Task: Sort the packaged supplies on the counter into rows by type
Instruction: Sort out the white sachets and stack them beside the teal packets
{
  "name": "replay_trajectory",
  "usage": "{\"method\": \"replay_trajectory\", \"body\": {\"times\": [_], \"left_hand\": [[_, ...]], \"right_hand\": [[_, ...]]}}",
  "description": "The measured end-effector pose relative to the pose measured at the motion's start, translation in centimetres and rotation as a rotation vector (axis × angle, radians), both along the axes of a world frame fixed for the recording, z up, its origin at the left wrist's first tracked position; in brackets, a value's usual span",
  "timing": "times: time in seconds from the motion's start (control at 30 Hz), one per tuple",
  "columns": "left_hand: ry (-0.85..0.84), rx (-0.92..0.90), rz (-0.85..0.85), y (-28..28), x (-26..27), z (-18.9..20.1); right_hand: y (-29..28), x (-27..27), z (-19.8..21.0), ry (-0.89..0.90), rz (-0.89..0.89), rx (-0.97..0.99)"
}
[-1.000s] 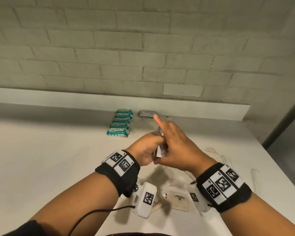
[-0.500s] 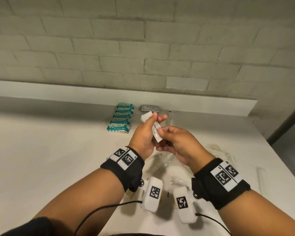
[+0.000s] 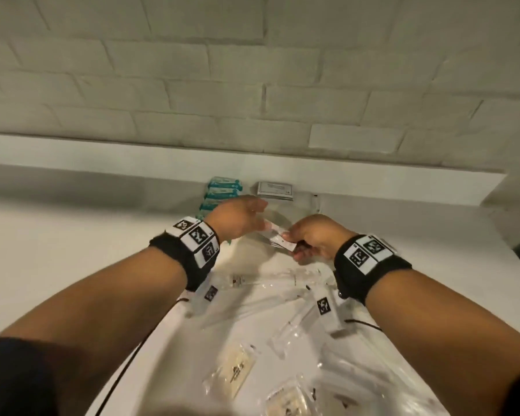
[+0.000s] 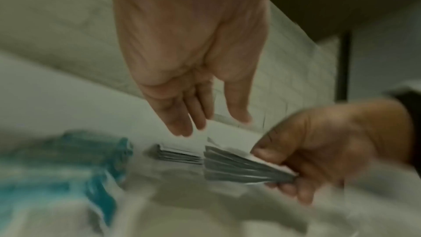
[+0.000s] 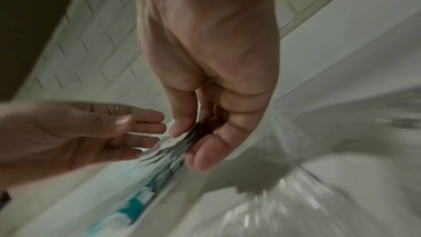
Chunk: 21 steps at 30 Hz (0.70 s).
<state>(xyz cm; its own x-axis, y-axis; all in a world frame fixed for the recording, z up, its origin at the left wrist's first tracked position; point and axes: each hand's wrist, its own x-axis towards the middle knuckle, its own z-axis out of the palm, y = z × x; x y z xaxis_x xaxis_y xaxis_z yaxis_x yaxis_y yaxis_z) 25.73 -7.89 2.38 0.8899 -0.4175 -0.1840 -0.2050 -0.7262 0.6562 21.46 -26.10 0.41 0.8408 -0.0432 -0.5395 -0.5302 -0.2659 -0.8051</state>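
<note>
The right hand [image 3: 315,238] pinches a small fanned stack of flat white packets [image 4: 239,167] between thumb and fingers, up above the counter [image 3: 72,250]. The left hand [image 3: 237,217] is next to it with fingers straight, holding nothing. Teal packs [image 3: 222,190] sit in a row by the wall, beside a gray packet pile [image 3: 275,189]. Clear wrapped supplies [image 3: 285,334] lie closer

both hands raised out front – left hand [image 3: 237,217] loose, fingers straight – right hand [image 3: 312,238] pinched, fingers curled.
</note>
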Motion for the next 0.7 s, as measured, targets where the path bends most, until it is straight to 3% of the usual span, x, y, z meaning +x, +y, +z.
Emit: {"method": "replay_trajectory", "body": {"times": [0.1, 0.2, 0.33, 0.43, 0.7], "left_hand": [[-0.123, 0.427, -0.213, -1.3, 3.1, -0.1], [-0.152, 0.622, -0.323, -3.1, 5.2, -1.3], [-0.216, 0.548, -0.253, -4.7, 7.3, -3.4], [-0.258, 0.536, -0.216, -5.4, 8.3, -3.6], [-0.221, 0.534, -0.235, -5.9, 10.2, -3.8]], "right_hand": [[0.6, 4.0, -0.5, 0.026, 0.088, -0.180], [0.8, 7.1, -0.8, 0.009, 0.237, -0.402], [0.1, 9.5, -1.4, -0.008, 0.269, -0.471], [-0.6, 10.7, -1.9, -0.150, 0.349, -0.681], [-1.2, 11.9, -2.9, -0.234, 0.566, -0.937]]}}
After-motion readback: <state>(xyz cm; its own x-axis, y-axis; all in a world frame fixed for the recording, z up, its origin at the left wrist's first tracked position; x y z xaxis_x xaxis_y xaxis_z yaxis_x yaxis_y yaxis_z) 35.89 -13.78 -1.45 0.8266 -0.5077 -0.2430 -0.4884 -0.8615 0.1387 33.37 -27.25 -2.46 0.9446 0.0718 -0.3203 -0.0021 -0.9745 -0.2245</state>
